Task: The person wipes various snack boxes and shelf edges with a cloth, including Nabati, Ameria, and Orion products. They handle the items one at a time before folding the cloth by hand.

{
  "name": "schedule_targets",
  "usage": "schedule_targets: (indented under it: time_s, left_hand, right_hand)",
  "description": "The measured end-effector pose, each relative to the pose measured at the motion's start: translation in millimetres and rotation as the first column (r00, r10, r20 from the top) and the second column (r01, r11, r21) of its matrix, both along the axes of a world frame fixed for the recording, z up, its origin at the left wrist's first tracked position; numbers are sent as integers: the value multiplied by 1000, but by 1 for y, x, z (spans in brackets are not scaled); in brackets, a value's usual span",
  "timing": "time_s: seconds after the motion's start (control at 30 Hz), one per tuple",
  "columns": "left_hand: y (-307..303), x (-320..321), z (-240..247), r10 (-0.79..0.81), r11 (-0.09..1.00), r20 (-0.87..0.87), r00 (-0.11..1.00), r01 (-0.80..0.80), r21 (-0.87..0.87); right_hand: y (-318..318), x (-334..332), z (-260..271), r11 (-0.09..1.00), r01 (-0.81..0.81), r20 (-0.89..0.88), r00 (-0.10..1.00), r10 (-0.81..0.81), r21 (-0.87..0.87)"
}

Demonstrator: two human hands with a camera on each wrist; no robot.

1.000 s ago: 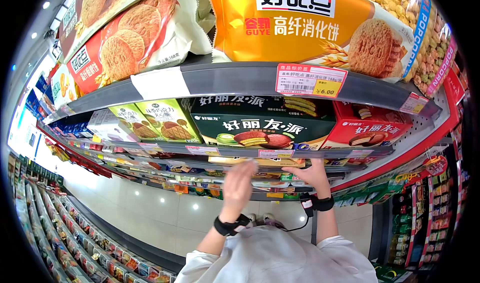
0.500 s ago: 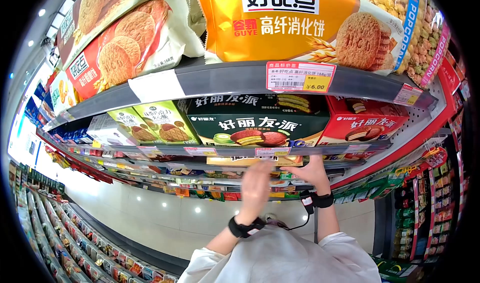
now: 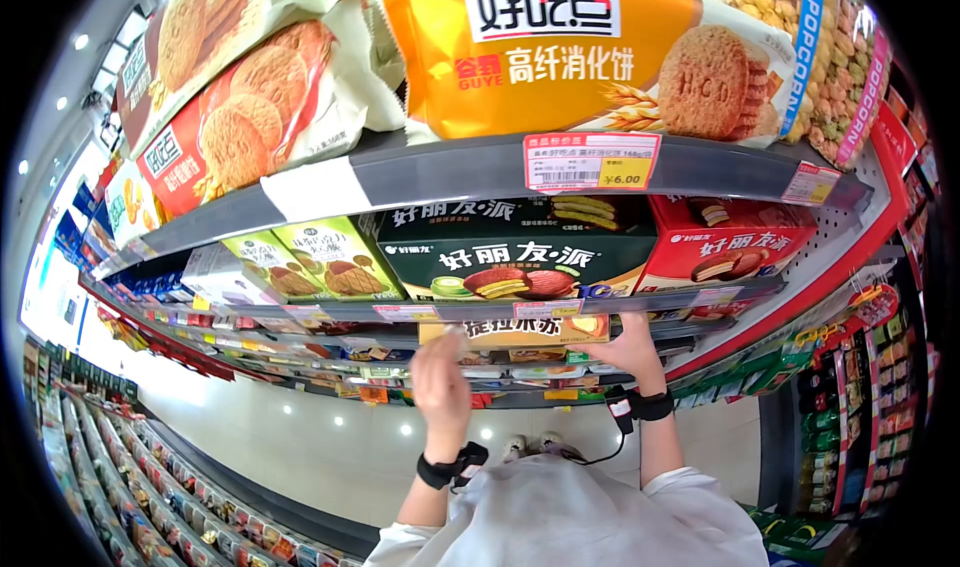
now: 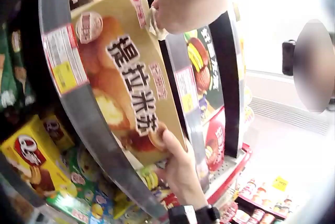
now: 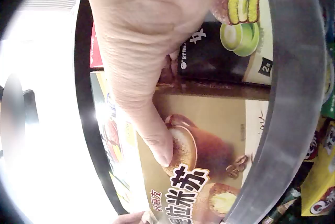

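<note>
A tan box of tiramisu cakes (image 4: 128, 72) stands on a shelf below the green and red cake boxes, its front facing out. At its right end my right hand (image 3: 630, 352) holds it, the thumb (image 5: 157, 145) lying over the printed front and the other fingers round the end, partly hidden. My left hand (image 3: 440, 392) is at the box's left end with its fingers curled. In the left wrist view, that hand's fingertips pinch a small pale flap-like piece (image 4: 155, 24) right at the box's edge.
Above the box, a grey shelf edge carries price tags (image 4: 65, 59) and a green cake box (image 3: 520, 252), with a red cake box (image 3: 725, 247) beside it. Orange biscuit packs (image 3: 560, 57) lie on the top shelf. Lower shelves hold yellow packs (image 4: 34, 151). A tiled floor (image 3: 350, 417) lies behind.
My left hand went right across the box's front, then back left to its left end, uncovering more of the front. My right hand stays at the right end.
</note>
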State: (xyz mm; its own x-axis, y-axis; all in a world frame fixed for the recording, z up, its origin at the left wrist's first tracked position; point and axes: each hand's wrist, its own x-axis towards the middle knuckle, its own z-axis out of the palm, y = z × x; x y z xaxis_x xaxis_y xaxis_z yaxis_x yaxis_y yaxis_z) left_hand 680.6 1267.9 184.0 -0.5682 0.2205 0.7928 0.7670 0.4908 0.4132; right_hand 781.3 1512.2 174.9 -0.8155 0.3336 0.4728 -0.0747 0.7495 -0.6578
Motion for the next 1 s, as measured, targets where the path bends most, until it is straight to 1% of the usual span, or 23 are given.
schedule_targets:
  time_s: [0.03, 0.17, 0.23, 0.33, 0.37, 0.47, 0.5, 0.57, 0.63, 0.67, 0.7, 0.73, 0.77, 0.8, 0.87, 0.97, 1.0]
  left_hand:
    - [-7, -4, 1, 72, 997, 6, 997, -72, 8]
    - [-2, -1, 0, 82, 996, 14, 997, -83, 21]
    - [15, 7, 3, -26, 999, 31, 999, 25, 25]
    - [47, 24, -2, -215, 977, 43, 976, 215, 3]
    - [58, 30, -6, -270, 963, 57, 961, 271, -13]
    - [85, 49, -7, -442, 895, 81, 893, 445, -24]
    - [89, 50, -9, -488, 869, 79, 869, 492, -44]
    - [87, 46, -9, -491, 869, 68, 869, 493, -28]
    - [74, 37, -6, -511, 859, 64, 857, 513, -12]
    - [64, 31, -12, -455, 889, 48, 889, 456, -30]
    - [54, 26, -6, -371, 929, 62, 927, 371, 4]
    - [42, 18, -5, -273, 962, 26, 962, 273, 11]
    - [29, 9, -8, -158, 987, 1, 987, 158, 3]
    - [17, 2, -2, -106, 993, 12, 994, 105, 45]
    - [-4, -9, -2, 19, 999, -13, 1000, -19, 47]
    - [-22, -14, -6, 92, 994, -34, 995, -89, 69]
    - [-22, -13, -10, 82, 995, -32, 996, -80, 66]
  right_hand:
    - [1, 0, 0, 1000, 0, -2, 1000, 0, 15]
    - [1, 0, -5, 999, -2, 33, 999, 4, -53]
    - [0, 0, -3, 997, 12, 66, 998, -6, -77]
    - [0, 0, 0, 999, 31, 15, 999, -31, -14]
    - [-2, 1, 0, 999, 33, -3, 999, -33, 6]
    - [3, 1, -12, 997, 32, 21, 999, -31, -69]
    - [3, 1, -13, 998, 35, 9, 999, -34, -57]
    - [4, 0, -15, 998, 50, -20, 998, -51, -35]
    - [0, -1, -7, 999, 31, -21, 999, -32, -41]
    - [0, -1, -4, 999, 17, -17, 1000, -18, -43]
    - [0, -1, -2, 999, 5, -14, 1000, -5, -45]
    - [2, 0, -6, 999, 28, 30, 999, -27, -37]
    - [2, 0, -8, 999, 32, 24, 999, -31, -13]
    - [1, -1, -4, 999, 36, 18, 999, -36, 9]
    - [-2, -2, 5, 999, 32, 22, 999, -33, 31]
    - [-4, -4, 13, 997, 41, 10, 999, -42, 59]
    - [-1, -6, 12, 998, 23, 22, 999, -24, 67]
